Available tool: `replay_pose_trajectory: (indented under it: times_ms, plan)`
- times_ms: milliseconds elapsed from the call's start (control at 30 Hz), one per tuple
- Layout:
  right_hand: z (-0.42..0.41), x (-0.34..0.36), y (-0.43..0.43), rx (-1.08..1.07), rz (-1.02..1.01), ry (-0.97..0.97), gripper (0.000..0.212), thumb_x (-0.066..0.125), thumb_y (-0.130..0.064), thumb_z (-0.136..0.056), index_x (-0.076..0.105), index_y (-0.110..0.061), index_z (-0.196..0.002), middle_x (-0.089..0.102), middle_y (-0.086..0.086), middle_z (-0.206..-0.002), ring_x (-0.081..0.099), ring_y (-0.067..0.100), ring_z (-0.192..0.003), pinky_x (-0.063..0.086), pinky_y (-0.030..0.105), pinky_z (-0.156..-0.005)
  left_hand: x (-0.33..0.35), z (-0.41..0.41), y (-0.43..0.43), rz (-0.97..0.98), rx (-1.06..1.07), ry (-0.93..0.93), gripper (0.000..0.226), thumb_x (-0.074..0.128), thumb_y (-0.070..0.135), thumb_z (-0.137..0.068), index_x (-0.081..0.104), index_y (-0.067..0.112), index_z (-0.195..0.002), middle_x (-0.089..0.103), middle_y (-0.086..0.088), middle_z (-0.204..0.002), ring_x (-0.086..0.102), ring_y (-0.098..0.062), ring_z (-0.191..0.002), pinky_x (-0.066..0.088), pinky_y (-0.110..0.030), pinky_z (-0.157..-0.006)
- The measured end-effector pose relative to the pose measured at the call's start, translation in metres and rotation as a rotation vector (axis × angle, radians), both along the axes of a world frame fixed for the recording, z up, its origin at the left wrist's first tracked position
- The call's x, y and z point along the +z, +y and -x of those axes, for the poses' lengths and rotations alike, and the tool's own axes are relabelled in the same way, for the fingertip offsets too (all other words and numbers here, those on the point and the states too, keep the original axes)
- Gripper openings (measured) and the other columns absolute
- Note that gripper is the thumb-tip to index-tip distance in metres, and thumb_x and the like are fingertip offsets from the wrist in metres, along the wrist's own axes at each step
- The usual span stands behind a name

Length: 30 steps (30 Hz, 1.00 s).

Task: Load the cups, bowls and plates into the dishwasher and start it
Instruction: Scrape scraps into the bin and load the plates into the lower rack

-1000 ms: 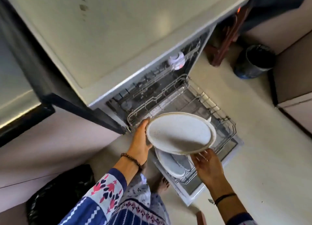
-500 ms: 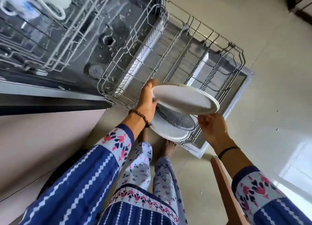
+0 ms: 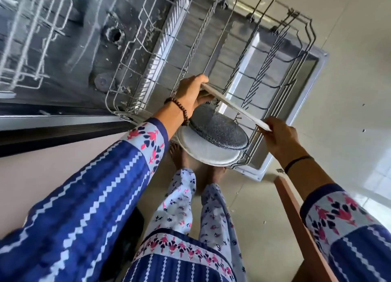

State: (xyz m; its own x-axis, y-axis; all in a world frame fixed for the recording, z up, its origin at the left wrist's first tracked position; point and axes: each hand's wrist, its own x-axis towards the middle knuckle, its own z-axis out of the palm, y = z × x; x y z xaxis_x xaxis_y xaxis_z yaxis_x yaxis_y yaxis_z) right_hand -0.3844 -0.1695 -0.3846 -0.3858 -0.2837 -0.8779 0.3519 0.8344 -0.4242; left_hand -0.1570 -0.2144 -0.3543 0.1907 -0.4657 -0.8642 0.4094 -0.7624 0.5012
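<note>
Curled fingers of the left hand clamp one edge of a pale round ceramic plate, while the right hand pinches the opposite edge between thumb and bent fingers. The plate, seen edge-on, hangs tilted over the near end of the grey wire lower rack. Just beneath, a dark speckled round plate leans on a white round plate at the rack's near end. The rack sits pulled out over the open dishwasher door. A brown bead bracelet circles the left wrist.
</note>
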Motion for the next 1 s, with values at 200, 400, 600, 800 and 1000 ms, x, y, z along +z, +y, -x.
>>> replay_pose_trajectory:
  times_ms: [200, 400, 600, 800, 1000]
  plan:
    - [0.008, 0.004, 0.007, -0.026, 0.022, -0.035, 0.015, 0.069, 0.004, -0.083, 0.062, -0.002, -0.072, 0.058, 0.006, -0.059, 0.061, 0.010, -0.054, 0.054, 0.017, -0.055, -0.004, -0.004, 0.012, 0.006, 0.056, 0.089, 0.014, 0.054, 0.003, -0.095, 0.058, -0.002, -0.107, 0.062, -0.009, -0.078, 0.069, -0.011, -0.053, 0.056, -0.022, -0.052]
    - [0.006, -0.004, 0.014, 0.020, 0.005, -0.051, 0.010, 0.071, 0.003, -0.084, 0.065, 0.000, -0.077, 0.062, 0.007, -0.067, 0.064, 0.009, -0.054, 0.057, 0.017, -0.060, -0.022, -0.005, 0.025, -0.039, 0.043, 0.078, 0.005, 0.055, 0.001, -0.094, 0.058, 0.003, -0.089, 0.061, -0.010, -0.084, 0.066, -0.016, -0.070, 0.055, -0.020, -0.053]
    - [0.002, -0.003, 0.018, 0.026, 0.030, -0.050, 0.014, 0.069, 0.004, -0.086, 0.063, 0.002, -0.074, 0.061, 0.011, -0.070, 0.066, 0.009, -0.049, 0.055, 0.015, -0.054, -0.031, -0.011, 0.027, -0.029, -0.013, 0.017, 0.010, 0.056, -0.005, -0.091, 0.062, 0.002, -0.086, 0.064, -0.013, -0.087, 0.067, -0.019, -0.076, 0.057, -0.021, -0.056]
    - [0.002, -0.002, 0.022, 0.185, 0.023, -0.026, 0.010, 0.066, 0.001, -0.090, 0.067, 0.001, -0.080, 0.064, 0.013, -0.074, 0.062, 0.015, -0.053, 0.054, 0.016, -0.053, -0.038, -0.013, 0.033, -0.087, -0.025, -0.007, 0.007, 0.058, -0.001, -0.092, 0.062, 0.004, -0.093, 0.064, -0.020, -0.110, 0.067, -0.023, -0.090, 0.057, -0.021, -0.056]
    - [0.002, -0.002, 0.024, 0.382, 0.020, 0.114, 0.012, 0.070, -0.006, -0.085, 0.072, -0.014, -0.077, 0.056, 0.001, -0.063, 0.047, 0.013, -0.056, 0.040, 0.023, -0.050, -0.034, -0.010, 0.036, -0.093, -0.070, -0.108, 0.004, 0.059, 0.003, -0.092, 0.063, 0.005, -0.093, 0.064, -0.012, -0.101, 0.066, -0.022, -0.091, 0.056, -0.021, -0.052]
